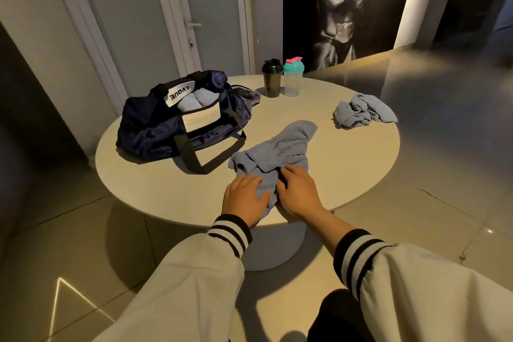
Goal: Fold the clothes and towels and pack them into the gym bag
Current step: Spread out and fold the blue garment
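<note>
At the left rim of the round table the navy gym bag is set, unzipped, with rolled towels seen inside. A bare strip is left between its strap and the blue towel, whose near end is draped over the table's near edge. The left hand is laid flat on it, fingers spread. The right hand is rested beside it, fingers bent; whether a fold is pinched cannot be told. Two shaker bottles are stood at the far rim. A crumpled towel is left near the right rim, with open tabletop before it.
</note>
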A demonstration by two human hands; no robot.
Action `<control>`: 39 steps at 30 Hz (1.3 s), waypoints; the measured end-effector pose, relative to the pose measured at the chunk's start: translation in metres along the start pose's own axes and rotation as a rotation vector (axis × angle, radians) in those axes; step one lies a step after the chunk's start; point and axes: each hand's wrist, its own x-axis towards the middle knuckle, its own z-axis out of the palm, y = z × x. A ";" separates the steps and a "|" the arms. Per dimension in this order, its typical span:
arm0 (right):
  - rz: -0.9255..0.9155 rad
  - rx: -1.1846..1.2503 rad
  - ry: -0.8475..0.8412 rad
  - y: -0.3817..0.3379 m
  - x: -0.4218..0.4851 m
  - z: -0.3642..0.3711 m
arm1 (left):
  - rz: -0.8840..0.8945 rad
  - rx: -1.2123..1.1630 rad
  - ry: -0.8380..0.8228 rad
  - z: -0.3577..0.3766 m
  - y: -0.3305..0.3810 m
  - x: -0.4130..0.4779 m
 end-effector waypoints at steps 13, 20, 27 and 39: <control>-0.190 -0.127 -0.117 -0.012 -0.013 0.005 | 0.015 -0.097 -0.020 -0.020 -0.003 -0.022; 0.095 0.039 0.088 -0.004 -0.016 -0.004 | 0.031 0.123 -0.059 -0.013 -0.009 -0.028; 0.175 -0.027 0.166 -0.009 -0.020 -0.002 | -0.148 0.033 0.100 -0.038 -0.037 -0.043; -0.059 -0.156 -0.070 -0.007 -0.029 0.001 | 0.002 0.136 -0.130 -0.017 -0.015 -0.026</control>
